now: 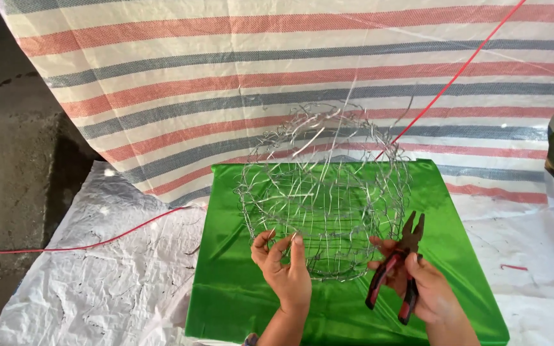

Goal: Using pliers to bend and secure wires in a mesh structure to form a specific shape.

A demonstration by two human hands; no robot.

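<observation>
Hands grip: left hand point(285, 266) pinches wire basket point(325, 192), right hand point(426, 288) clasps pliers point(397, 269) beside it.

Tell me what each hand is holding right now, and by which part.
Left hand pinches the wire mesh basket at its lower near rim. Right hand holds red-handled pliers by the handles, jaws up beside the basket.

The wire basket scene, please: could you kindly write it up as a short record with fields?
Left hand: fingers pinching the lower wires of the wire basket
Right hand: holding red-handled pliers, jaws pointing up beside the basket
Surface: green cloth over a white sheet
Backdrop: striped tarp
Also: red cord
</observation>
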